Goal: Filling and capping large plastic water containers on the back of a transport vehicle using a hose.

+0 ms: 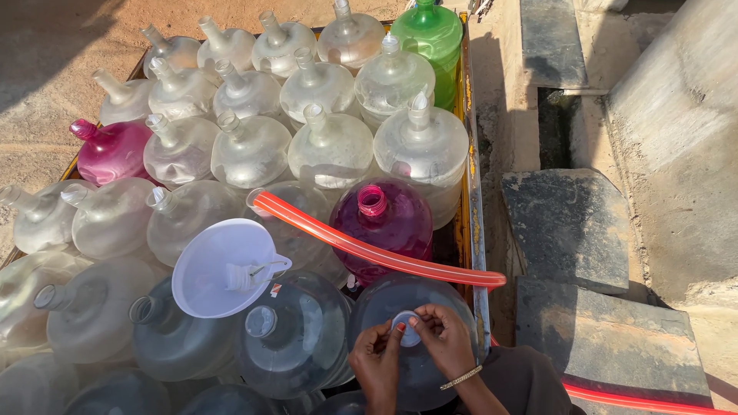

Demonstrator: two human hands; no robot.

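Both your left hand (377,355) and right hand (444,338) pinch the white cap (406,329) on the nearest jug (415,338); many jugs are capped, while the magenta jug (382,223) beside the orange hose (369,250) and white funnel (219,265) stands open.

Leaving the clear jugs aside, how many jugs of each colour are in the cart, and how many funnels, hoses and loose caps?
Pink jugs: 2
Green jug: 1
White funnel: 1
Red hose: 1
White cap: 1
Total: 6
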